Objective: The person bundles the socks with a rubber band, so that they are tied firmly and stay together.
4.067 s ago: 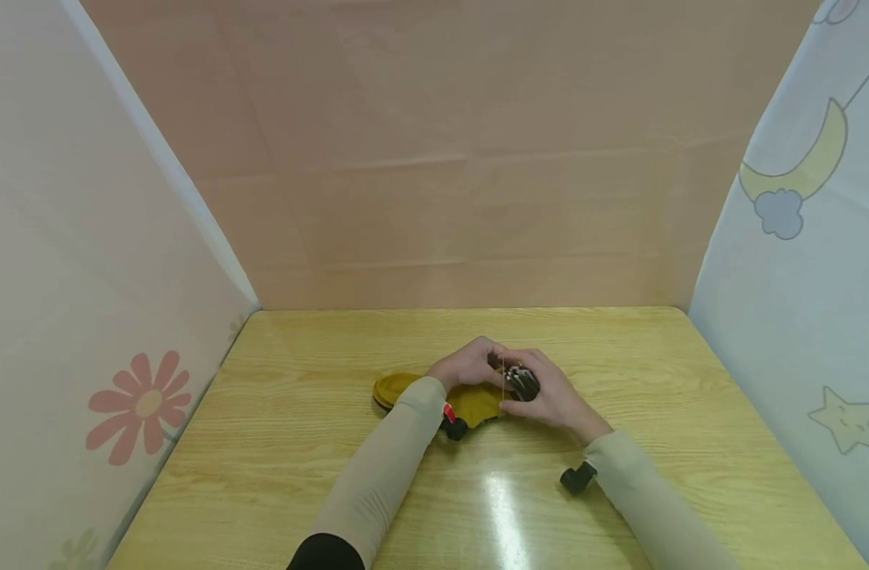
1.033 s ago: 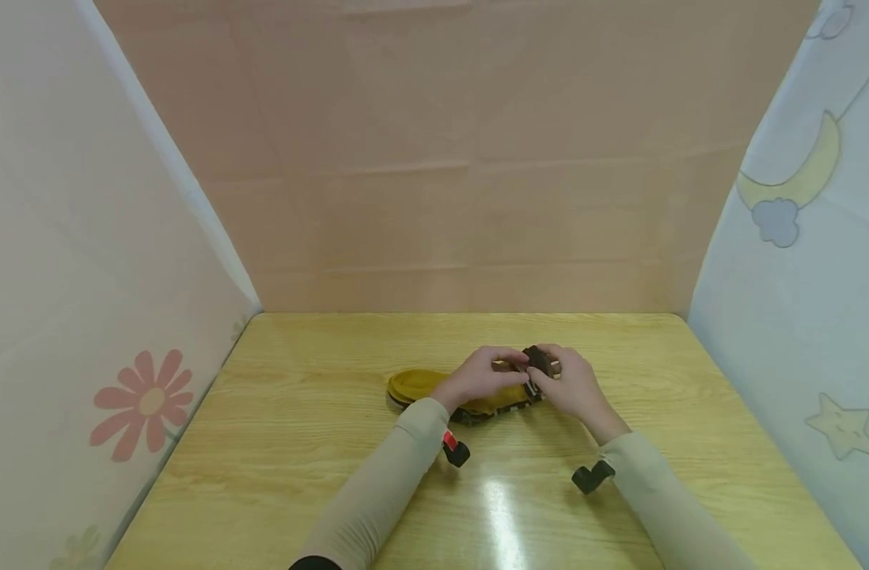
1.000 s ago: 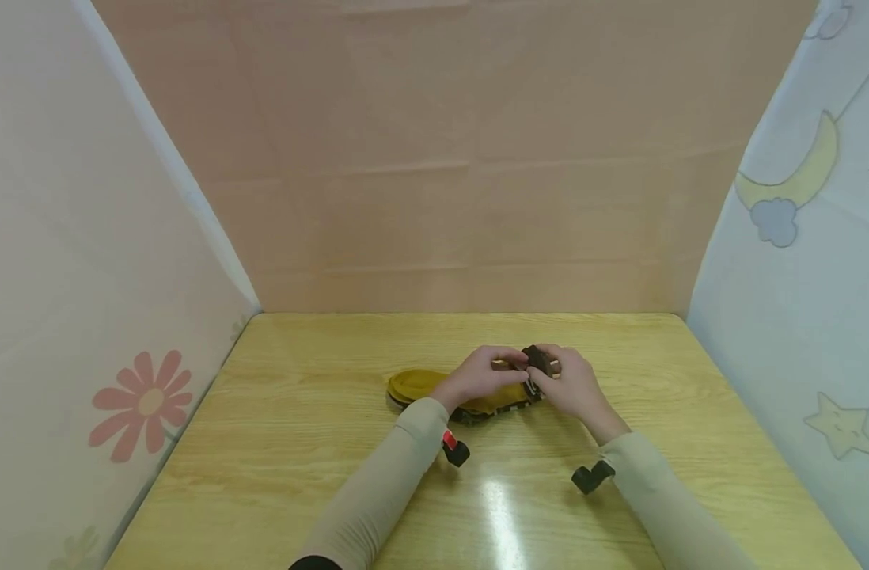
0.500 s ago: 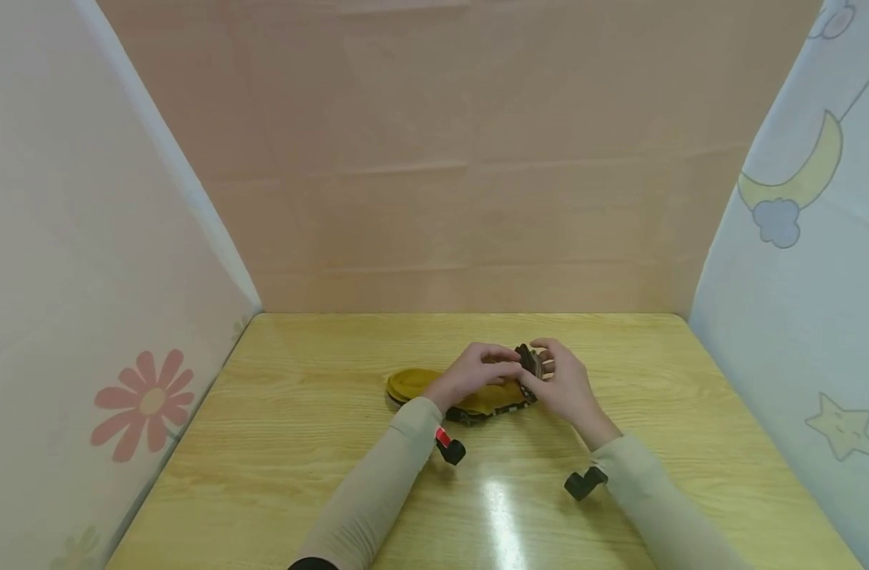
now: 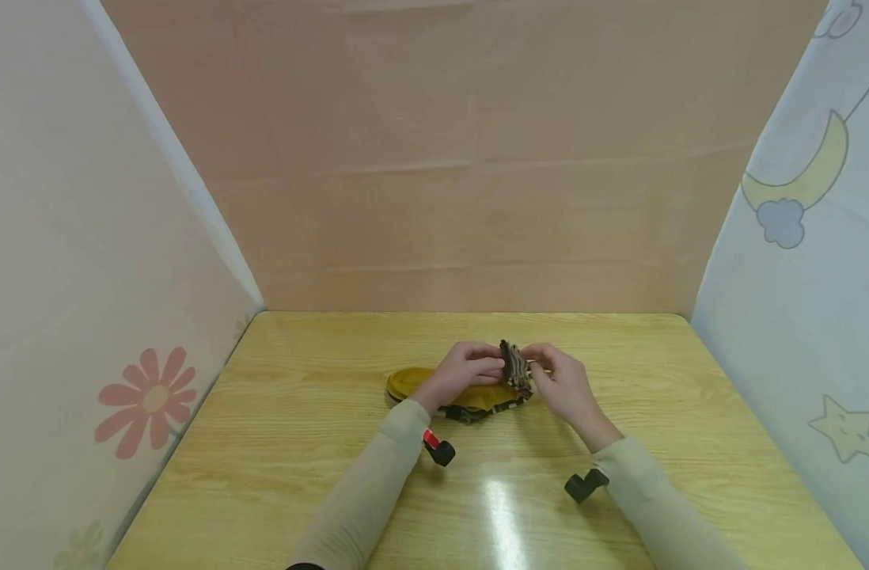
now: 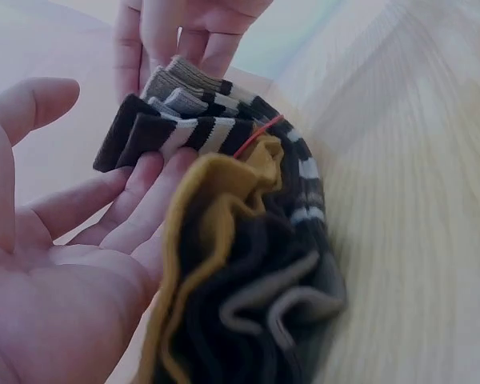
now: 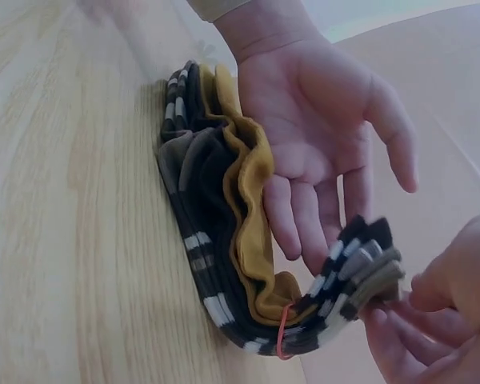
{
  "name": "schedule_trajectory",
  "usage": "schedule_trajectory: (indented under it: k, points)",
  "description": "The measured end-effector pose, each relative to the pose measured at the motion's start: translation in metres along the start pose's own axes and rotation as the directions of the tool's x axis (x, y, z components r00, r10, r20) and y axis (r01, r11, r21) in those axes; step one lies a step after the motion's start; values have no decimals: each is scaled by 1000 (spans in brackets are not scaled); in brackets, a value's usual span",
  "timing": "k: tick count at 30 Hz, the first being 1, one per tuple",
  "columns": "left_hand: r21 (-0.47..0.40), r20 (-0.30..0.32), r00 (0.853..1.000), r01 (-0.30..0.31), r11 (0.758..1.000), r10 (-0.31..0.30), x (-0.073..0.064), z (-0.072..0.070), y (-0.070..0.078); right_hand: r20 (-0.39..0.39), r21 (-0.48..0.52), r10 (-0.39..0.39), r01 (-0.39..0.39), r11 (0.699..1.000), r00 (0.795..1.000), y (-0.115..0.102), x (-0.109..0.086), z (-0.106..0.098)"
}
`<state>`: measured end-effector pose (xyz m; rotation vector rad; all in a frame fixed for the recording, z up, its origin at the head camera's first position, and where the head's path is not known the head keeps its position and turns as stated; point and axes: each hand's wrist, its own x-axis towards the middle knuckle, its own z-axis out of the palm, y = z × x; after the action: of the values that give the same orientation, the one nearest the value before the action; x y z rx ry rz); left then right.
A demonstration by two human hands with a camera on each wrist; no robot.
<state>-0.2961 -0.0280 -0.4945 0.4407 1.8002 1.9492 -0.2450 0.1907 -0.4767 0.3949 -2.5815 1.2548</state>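
A bundle of layered socks [image 5: 491, 396], mustard yellow and dark with striped parts, lies lengthwise on the table. Its striped cuff end [image 7: 356, 260] bends upward, and a thin red rubber band [image 7: 285, 330] goes round the bundle near that bend. My left hand [image 6: 80, 232] reaches along the yellow side, its fingers extended against the dark cuffs [image 6: 156, 132] and its thumb standing away. From the other side my right hand [image 7: 440, 312] pinches the grey cuff edges between thumb and fingers. In the head view, the left forearm overlaps part of the bundle's near side.
The wood-grain table [image 5: 320, 348] ends at a pinkish-brown backdrop [image 5: 434, 158]. Patterned cloth walls [image 5: 50, 198] flank it at left and right. Small black wrist cameras [image 5: 440, 451] hang below both sleeves, close above the tabletop.
The rubber band, earlier stretched between the hands, now sits round the socks. Over the last second the left hand has drawn left, away from the right hand, and the striped cuffs show between them.
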Motion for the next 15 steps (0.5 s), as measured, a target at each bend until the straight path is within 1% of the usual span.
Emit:
schedule_trajectory:
  k: [2, 6, 10, 15]
  points:
    - [-3, -13, 1000, 2, 1000, -2, -4, -3, -1, 8, 1, -40, 40, 999, 999, -1, 0, 2]
    - [8, -22, 1000, -4, 1000, 4, -10, -7, -3, 41, 16, -65, 64, 998, 997, -3, 1, 9]
    - [72, -33, 999, -22, 997, 24, -16, -11, -6, 71, 5, -85, 85, 996, 994, -5, 1, 15]
    - [152, -60, 997, -47, 987, 57, -22, -16, -10, 81, -23, -140, 143, 989, 987, -7, 1, 21]
